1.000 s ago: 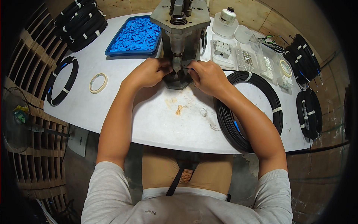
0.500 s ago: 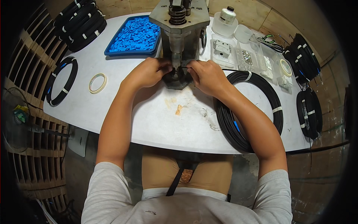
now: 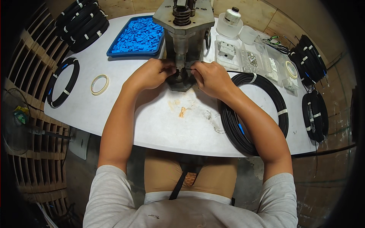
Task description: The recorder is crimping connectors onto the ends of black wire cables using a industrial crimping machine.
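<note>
The scene is evenly and brightly lit from above; the white desk (image 3: 114, 110) is rendered pale without harsh glare. Soft, short shadows are cast under the forearms. Strong fisheye bending is seen toward the rim, where corners are lost to black vignetting. The centre is sharp; edges are slightly smeared.

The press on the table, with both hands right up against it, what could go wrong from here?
Both the left hand and the right hand hold a thin black cable end at the base of the metal press, so the fingers might get pinched if the ram drops. The right forearm lies across the large black cable coil and could drag it toward the table edge. The cable end may also slip out of line under the tool.
</note>
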A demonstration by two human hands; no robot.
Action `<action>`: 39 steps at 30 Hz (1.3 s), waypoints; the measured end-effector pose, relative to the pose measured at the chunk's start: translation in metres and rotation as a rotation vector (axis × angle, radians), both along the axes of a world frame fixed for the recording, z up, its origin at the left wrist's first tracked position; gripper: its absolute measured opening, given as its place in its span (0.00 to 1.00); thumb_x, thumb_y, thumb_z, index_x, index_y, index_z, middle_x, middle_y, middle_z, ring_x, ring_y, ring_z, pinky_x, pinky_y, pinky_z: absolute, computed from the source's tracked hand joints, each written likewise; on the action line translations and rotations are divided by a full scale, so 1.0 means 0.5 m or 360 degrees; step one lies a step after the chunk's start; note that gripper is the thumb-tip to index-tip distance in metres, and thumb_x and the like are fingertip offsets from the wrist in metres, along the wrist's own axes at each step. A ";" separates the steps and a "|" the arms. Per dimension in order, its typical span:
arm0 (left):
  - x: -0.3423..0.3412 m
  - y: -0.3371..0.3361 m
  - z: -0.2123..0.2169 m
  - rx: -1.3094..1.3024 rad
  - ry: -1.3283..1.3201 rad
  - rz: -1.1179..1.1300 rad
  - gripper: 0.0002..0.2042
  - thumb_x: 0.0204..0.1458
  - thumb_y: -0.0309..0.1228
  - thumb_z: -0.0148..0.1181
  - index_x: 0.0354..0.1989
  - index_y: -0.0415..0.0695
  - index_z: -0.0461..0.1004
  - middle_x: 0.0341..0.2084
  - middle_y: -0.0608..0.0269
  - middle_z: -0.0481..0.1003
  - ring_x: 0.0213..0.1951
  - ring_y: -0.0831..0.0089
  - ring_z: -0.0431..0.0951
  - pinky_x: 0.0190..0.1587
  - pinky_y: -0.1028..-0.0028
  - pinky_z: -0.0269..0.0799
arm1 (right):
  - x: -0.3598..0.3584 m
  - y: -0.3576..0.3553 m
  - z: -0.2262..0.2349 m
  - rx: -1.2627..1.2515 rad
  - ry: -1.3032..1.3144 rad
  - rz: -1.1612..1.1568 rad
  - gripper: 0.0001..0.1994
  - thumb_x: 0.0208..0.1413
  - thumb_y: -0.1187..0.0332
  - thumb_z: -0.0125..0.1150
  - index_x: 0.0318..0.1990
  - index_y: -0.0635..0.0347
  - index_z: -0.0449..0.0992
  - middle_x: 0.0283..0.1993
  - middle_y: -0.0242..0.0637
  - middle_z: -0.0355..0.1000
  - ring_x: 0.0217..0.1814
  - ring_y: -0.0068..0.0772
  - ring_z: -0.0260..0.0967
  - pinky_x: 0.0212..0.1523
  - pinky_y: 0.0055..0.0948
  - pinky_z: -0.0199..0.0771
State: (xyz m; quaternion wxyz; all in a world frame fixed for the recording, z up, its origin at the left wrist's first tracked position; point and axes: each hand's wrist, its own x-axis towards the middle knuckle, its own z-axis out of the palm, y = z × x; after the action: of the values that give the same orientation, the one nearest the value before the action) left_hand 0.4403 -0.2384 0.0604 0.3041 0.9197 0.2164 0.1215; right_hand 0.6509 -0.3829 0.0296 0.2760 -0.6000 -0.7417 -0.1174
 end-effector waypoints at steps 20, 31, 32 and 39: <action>-0.005 0.010 0.005 -0.0166 0.0084 -0.0043 0.15 0.65 0.34 0.61 0.56 0.42 0.82 0.44 0.47 0.85 0.46 0.54 0.85 0.54 0.64 0.77 | 0.005 -0.001 0.002 0.0015 0.0020 0.0041 0.05 0.58 0.73 0.66 0.41 0.59 0.77 0.31 0.42 0.80 0.33 0.50 0.79 0.39 0.43 0.76; -0.015 0.019 0.004 -0.0174 0.0134 -0.0113 0.14 0.62 0.36 0.64 0.52 0.42 0.84 0.43 0.50 0.86 0.45 0.58 0.85 0.53 0.65 0.77 | 0.003 -0.006 0.001 -0.0026 0.0101 0.0131 0.08 0.53 0.74 0.67 0.41 0.59 0.77 0.30 0.40 0.80 0.32 0.49 0.79 0.38 0.43 0.79; -0.013 0.016 0.006 -0.0162 0.0147 -0.0130 0.14 0.62 0.36 0.65 0.51 0.42 0.84 0.43 0.51 0.86 0.44 0.58 0.85 0.52 0.65 0.78 | 0.006 -0.006 0.003 -0.0017 0.0099 0.0142 0.08 0.53 0.74 0.67 0.41 0.59 0.77 0.30 0.40 0.80 0.32 0.49 0.79 0.38 0.43 0.79; -0.016 0.016 0.006 -0.0165 0.0157 -0.0138 0.13 0.61 0.37 0.66 0.49 0.43 0.85 0.41 0.51 0.86 0.43 0.57 0.85 0.50 0.65 0.78 | 0.006 -0.005 0.008 -0.0063 0.0111 0.0206 0.08 0.54 0.71 0.66 0.40 0.58 0.76 0.29 0.41 0.79 0.32 0.49 0.80 0.35 0.44 0.80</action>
State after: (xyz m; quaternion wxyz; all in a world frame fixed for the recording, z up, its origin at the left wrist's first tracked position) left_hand 0.4324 -0.2304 0.0634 0.3452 0.9162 0.1971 0.0513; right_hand 0.6537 -0.3856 0.0336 0.2967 -0.5599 -0.7710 -0.0637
